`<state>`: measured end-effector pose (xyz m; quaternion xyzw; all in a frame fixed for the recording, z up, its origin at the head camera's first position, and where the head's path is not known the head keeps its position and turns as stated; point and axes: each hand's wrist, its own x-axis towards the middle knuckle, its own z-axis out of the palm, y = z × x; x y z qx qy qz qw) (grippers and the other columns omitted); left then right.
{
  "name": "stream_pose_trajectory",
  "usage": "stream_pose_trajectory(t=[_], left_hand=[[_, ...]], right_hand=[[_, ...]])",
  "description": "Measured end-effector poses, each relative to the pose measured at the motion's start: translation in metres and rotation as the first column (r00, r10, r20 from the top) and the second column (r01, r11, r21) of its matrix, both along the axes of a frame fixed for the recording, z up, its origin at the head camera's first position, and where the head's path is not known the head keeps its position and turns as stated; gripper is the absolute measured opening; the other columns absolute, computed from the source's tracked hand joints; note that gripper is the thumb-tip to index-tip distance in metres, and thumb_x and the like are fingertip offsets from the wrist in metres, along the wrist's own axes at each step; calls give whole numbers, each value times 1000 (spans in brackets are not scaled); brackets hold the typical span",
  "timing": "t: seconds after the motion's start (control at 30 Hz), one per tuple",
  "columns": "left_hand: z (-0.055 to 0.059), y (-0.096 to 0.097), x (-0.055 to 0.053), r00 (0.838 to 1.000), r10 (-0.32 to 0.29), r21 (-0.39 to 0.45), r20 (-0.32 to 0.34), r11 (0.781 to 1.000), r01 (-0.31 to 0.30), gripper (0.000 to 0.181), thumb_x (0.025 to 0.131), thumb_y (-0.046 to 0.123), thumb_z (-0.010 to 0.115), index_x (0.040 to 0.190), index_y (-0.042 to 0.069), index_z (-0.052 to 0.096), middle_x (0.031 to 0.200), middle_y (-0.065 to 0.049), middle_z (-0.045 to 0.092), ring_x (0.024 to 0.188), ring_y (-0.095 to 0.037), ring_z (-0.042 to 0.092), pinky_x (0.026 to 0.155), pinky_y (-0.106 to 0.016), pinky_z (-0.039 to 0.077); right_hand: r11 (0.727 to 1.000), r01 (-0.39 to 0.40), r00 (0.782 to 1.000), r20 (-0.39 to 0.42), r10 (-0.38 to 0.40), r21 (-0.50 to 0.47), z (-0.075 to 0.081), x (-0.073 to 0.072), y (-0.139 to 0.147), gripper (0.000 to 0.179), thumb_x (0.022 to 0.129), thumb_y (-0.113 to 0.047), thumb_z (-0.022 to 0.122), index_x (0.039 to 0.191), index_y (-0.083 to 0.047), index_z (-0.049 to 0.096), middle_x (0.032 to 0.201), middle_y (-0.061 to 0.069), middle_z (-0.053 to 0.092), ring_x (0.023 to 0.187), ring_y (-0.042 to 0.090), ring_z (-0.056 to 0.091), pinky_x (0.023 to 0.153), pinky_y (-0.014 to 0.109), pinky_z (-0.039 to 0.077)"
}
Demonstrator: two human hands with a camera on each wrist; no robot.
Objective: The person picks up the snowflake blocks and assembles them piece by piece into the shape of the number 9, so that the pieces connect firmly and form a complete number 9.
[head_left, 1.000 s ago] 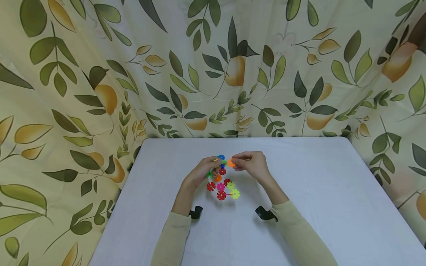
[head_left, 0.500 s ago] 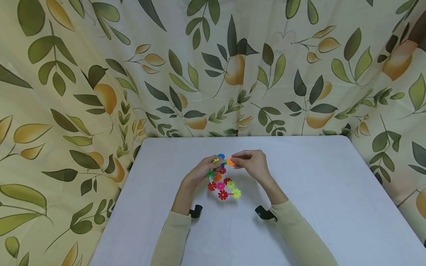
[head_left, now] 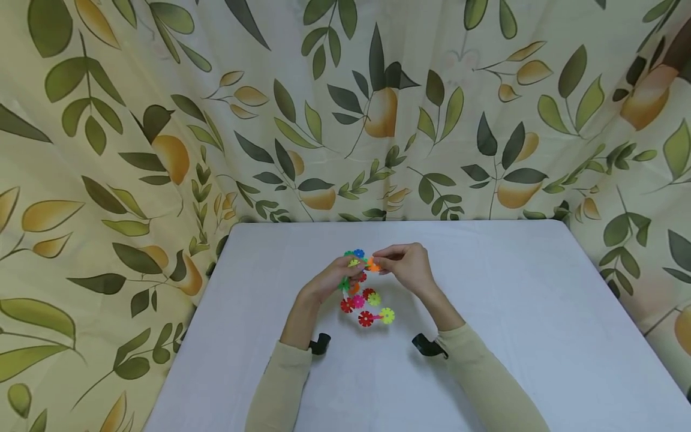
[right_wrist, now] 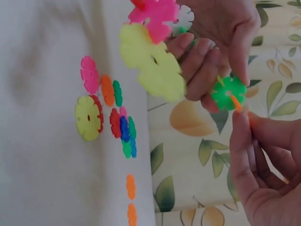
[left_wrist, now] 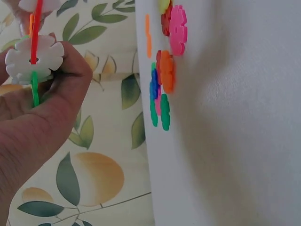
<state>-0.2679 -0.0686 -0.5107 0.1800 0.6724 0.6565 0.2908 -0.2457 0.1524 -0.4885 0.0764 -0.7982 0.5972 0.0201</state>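
My left hand [head_left: 332,279] grips a linked chain of notched plastic discs above the table. A white disc [left_wrist: 35,54] with a red one in its slot sits by its thumb. From the chain's lower end hang a red disc [head_left: 365,318] and a yellow disc [right_wrist: 153,63], joined through a pink disc [right_wrist: 157,16]. Between finger and thumb the same hand pinches a green disc [right_wrist: 228,96]. My right hand [head_left: 410,268] pinches an orange disc [head_left: 373,264], seen edge-on at the green disc's rim in the right wrist view.
Several loose discs lie on the white table [head_left: 513,300] beyond and beneath the hands, among them a pink disc [right_wrist: 89,75], a yellow disc [right_wrist: 87,117] and an orange disc [left_wrist: 167,71]. A leaf-patterned curtain [head_left: 459,120] hangs behind and to the left.
The orange disc and my right hand have moved slightly left, closer to the left hand. The hanging end of the chain has swung a little to the right.
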Motion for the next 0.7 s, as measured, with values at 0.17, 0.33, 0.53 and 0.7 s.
stream_pose_trajectory(t=[0.17,0.33,0.53,0.7], left_hand=[[2,-2,2,1000,3,27,-1,1000,-3,29,110,23,49,105,-5,50,84,-5,44,75,-23,39,71,-40,37],[2,-5,0,999,25,-12,-41,1000,-25,22,109,27,53,100,7,59,81,-4,46,74,-22,41,73,-38,39],[2,-5,-2,996,74,-45,-57,996,-77,27,109,29,56,108,3,63,82,-6,51,78,-28,47,77,-38,43],[3,-6,-1,992,114,-69,-49,991,-117,30,109,26,54,112,-1,64,93,-14,57,87,-31,53,88,-39,45]], right_hand=[[998,-1,1000,7,1,-56,0,2,-4,13,91,-9,82,99,1,81,93,17,78,70,26,76,69,38,63],[990,-36,999,29,41,-136,-2,1,-2,21,93,-14,81,104,4,79,99,20,78,74,31,78,72,34,63],[986,-13,1000,13,15,-164,-8,-9,7,28,102,-17,70,112,9,75,99,25,76,80,35,78,72,40,62],[995,92,996,6,-93,36,-17,-21,18,22,100,-15,72,109,5,77,96,22,77,78,29,78,72,44,62]])
